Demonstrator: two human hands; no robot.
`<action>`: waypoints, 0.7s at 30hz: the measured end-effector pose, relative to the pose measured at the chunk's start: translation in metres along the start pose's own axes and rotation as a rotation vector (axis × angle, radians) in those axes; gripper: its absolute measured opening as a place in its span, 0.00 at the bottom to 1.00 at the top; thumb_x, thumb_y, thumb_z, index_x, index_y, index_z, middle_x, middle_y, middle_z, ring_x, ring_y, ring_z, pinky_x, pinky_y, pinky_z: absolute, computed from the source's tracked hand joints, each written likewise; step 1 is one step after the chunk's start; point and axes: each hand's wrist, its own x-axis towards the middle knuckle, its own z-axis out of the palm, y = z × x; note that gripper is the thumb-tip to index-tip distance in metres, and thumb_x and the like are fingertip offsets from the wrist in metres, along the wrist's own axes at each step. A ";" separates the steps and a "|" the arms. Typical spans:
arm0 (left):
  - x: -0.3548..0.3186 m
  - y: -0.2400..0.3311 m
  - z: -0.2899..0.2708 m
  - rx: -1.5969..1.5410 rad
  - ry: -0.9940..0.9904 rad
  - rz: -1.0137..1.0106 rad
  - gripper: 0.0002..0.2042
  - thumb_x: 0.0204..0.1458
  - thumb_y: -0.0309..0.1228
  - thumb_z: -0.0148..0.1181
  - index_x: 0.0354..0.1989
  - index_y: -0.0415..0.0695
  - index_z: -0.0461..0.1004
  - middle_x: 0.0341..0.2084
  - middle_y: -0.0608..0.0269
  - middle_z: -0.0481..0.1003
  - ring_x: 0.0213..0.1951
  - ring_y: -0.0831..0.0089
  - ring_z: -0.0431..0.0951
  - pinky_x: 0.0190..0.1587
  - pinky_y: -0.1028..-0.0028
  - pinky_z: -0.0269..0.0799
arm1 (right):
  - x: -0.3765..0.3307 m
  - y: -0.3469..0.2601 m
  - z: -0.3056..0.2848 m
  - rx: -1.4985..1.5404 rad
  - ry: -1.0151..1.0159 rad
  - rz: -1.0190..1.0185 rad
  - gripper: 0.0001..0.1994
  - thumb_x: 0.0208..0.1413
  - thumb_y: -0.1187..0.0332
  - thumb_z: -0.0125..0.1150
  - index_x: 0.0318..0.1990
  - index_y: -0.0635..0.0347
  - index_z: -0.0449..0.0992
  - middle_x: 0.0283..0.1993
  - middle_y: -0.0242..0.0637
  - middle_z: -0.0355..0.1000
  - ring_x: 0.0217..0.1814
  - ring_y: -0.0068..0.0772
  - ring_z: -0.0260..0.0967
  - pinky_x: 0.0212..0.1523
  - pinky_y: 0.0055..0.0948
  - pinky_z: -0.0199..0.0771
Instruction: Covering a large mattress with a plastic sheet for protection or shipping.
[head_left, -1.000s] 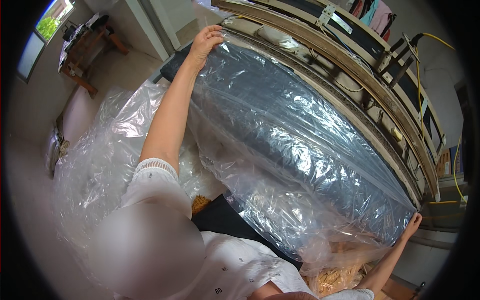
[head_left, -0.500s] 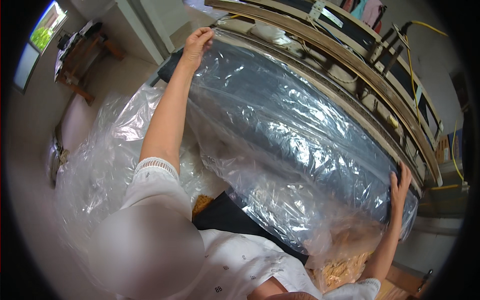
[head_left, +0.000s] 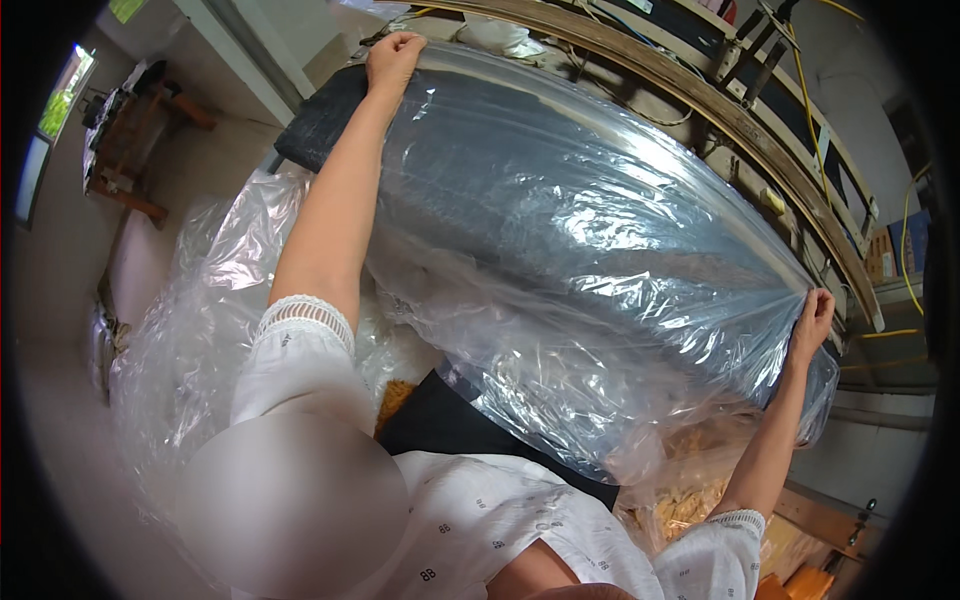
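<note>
Clear plastic film (head_left: pixel 620 215) lies over a long dark grey roll or bundle (head_left: pixel 470 130) stretching from upper left to right. My left hand (head_left: pixel 396 62) pinches the film's edge at the far left end, its arm fully stretched. At the right end my right hand (head_left: pixel 818 308) grips the same film, fingers closed, and creases fan out from its grip. Between both hands the film's far edge is drawn taut. The bundle's dark left end (head_left: pixel 318 118) sticks out past the film. Loose film hangs in folds toward my body.
A long machine frame with wooden rails (head_left: pixel 690 95) and cables runs behind the bundle. More crumpled clear plastic (head_left: pixel 215 330) spreads on the left. A wooden bench (head_left: pixel 135 150) stands far left. Yellowish material (head_left: pixel 680 505) shows under plastic at lower right.
My right hand has closed on the film and raised it slightly; before, its fingers were spread on the bundle. The film has become tighter and smoother between my hands.
</note>
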 end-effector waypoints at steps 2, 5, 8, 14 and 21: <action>-0.001 0.002 0.008 0.218 0.087 0.004 0.13 0.36 0.39 0.61 0.29 0.44 0.78 0.18 0.66 0.75 0.26 0.75 0.74 0.33 0.74 0.67 | 0.006 0.008 -0.001 -0.046 0.013 0.014 0.08 0.57 0.65 0.53 0.33 0.61 0.68 0.29 0.24 0.62 0.30 0.15 0.55 0.33 0.15 0.57; -0.002 0.004 0.011 0.225 0.110 0.031 0.12 0.36 0.39 0.61 0.27 0.45 0.78 0.19 0.64 0.75 0.27 0.71 0.75 0.34 0.73 0.68 | 0.013 0.013 0.000 -0.117 0.047 0.046 0.10 0.55 0.64 0.55 0.32 0.62 0.70 0.28 0.25 0.63 0.30 0.16 0.56 0.33 0.16 0.58; -0.002 0.004 0.012 0.251 0.108 0.018 0.12 0.35 0.39 0.61 0.26 0.45 0.78 0.20 0.64 0.76 0.27 0.70 0.75 0.35 0.72 0.68 | 0.017 0.010 0.004 -0.139 0.069 0.082 0.10 0.53 0.63 0.57 0.31 0.63 0.72 0.28 0.25 0.64 0.30 0.17 0.56 0.34 0.17 0.58; 0.015 -0.012 0.004 0.264 0.133 0.022 0.11 0.37 0.36 0.64 0.22 0.41 0.72 0.16 0.66 0.71 0.19 0.79 0.70 0.25 0.78 0.66 | 0.029 0.027 0.001 -0.223 0.090 0.097 0.12 0.51 0.62 0.59 0.29 0.63 0.68 0.27 0.27 0.61 0.29 0.20 0.55 0.34 0.20 0.59; 0.016 -0.009 -0.004 -0.152 -0.045 -0.291 0.09 0.41 0.31 0.58 0.27 0.36 0.70 0.20 0.60 0.72 0.28 0.71 0.75 0.29 0.73 0.73 | 0.027 0.038 -0.013 -0.393 0.238 0.118 0.17 0.49 0.59 0.61 0.26 0.62 0.61 0.27 0.28 0.54 0.29 0.22 0.50 0.32 0.19 0.55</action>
